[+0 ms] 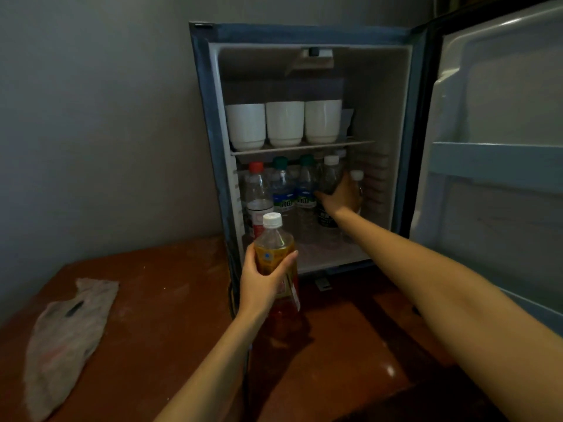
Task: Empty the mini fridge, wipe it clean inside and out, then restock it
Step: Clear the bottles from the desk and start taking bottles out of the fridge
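Plainly, the mini fridge (380,117) stands open at the back of the tabletop (170,300), its lower compartment crowded with upright bottles and three white cups (285,123) lined along the wire shelf (304,146) above. The right hand (338,196) is deep in that lower compartment, fingers curled round a clear white-capped bottle (356,178) at the right end of the row; the left hand (262,278) grips an amber drink bottle (274,245) around its shoulder, just in front of the fridge, though whether its base touches the tabletop I cannot tell. The full bottles are likely weighty and perhaps slick if chilled, so a wrap round the waist or shoulder seems safer than a pinch at the cap; the thin plastic should give slightly; the cups look stiff and breakable, best lifted singly. A crumpled cloth (67,336) lies well to the left; the door (502,117) stands wide at the right.
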A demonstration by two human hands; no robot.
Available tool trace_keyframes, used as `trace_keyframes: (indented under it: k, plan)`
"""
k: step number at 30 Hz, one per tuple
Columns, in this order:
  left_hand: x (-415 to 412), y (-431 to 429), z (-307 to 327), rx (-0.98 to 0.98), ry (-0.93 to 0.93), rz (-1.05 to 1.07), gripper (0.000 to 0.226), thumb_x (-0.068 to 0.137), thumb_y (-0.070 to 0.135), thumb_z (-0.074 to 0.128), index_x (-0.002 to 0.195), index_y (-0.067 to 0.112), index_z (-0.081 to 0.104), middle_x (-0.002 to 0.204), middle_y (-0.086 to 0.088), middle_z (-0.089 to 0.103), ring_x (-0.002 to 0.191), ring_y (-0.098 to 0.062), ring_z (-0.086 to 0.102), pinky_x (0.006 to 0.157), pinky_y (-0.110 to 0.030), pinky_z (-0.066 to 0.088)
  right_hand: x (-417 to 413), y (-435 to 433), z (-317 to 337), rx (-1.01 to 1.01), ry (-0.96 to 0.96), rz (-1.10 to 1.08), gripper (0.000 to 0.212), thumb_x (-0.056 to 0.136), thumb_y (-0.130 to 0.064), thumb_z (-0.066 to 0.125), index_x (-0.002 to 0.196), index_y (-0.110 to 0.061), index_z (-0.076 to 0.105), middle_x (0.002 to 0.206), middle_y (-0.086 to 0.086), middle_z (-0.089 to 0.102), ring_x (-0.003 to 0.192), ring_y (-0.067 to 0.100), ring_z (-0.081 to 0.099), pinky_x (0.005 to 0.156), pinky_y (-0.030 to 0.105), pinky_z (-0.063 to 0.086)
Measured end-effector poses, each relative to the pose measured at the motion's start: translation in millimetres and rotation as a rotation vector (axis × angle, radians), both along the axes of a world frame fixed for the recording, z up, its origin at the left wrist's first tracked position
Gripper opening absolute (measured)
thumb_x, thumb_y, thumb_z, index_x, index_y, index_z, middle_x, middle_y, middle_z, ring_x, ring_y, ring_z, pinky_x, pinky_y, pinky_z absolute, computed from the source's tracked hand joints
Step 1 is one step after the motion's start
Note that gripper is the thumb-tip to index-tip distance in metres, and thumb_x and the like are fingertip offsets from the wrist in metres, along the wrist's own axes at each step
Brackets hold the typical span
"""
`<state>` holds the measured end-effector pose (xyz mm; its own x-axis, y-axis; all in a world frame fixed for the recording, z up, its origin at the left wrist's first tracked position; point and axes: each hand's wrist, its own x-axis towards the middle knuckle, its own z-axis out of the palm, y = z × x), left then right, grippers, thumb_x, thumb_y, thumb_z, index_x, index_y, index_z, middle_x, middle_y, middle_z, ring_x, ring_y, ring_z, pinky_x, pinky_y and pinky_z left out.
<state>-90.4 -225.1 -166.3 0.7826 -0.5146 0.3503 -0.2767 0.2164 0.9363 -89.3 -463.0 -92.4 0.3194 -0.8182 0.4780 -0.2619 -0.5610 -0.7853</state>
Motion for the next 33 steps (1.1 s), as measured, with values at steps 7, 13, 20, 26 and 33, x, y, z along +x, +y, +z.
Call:
trace_keyframes:
  k: [7,13,20,26,33]
  plan:
    - [-12,-6,-20,-0.011,0.029,0.022,0.072,0.063,0.047,0.075,0.127,0.032,0.044,0.119,0.011,0.058,0.108,-0.006,0.057,0.091,-0.029,0.049,-12,6,-25,0.004,0.049,0.110,0.091,0.075,-0.048,0.076,0.146,-0.020,0.026,0.148,0.011,0.039,0.130,0.036,0.044,0.104,0.050,0.040]
    - [-19,-2,-26,0.017,0.024,0.024,0.079,0.066,0.047,0.077,0.134,0.029,0.041,0.121,0.011,0.057,0.107,-0.004,0.057,0.088,-0.025,0.049,-36,15,-31,0.026,-0.163,0.172,0.088,0.077,-0.041,0.077,0.146,-0.018,0.027,0.144,0.006,0.046,0.128,0.026,0.048,0.101,0.037,0.043]
    - [-22,-2,-36,0.131,0.027,-0.007,0.073,0.069,0.036,0.082,0.131,0.026,0.043,0.115,0.015,0.057,0.104,-0.002,0.056,0.085,-0.020,0.048,-55,29,-55,0.007,-0.194,0.159,0.085,0.077,-0.047,0.075,0.145,-0.021,0.029,0.141,0.006,0.049,0.126,0.028,0.049,0.102,0.048,0.043]
    - [-17,2,-63,0.378,0.069,-0.024,0.074,0.069,0.033,0.085,0.129,0.023,0.044,0.117,0.005,0.058,0.112,-0.020,0.057,0.095,-0.047,0.050,-54,24,-79,0.232,-0.103,0.249,0.092,0.074,-0.037,0.080,0.146,-0.017,0.027,0.141,0.012,0.049,0.125,0.032,0.050,0.102,0.043,0.044]
    - [-19,3,-54,0.352,0.102,0.011,0.072,0.072,0.030,0.084,0.132,0.020,0.044,0.119,0.003,0.057,0.115,-0.020,0.056,0.093,-0.034,0.048,-51,29,-108,0.342,-0.096,0.286,0.098,0.060,-0.032,0.090,0.140,-0.015,0.037,0.136,0.010,0.053,0.123,0.029,0.052,0.100,0.048,0.046]
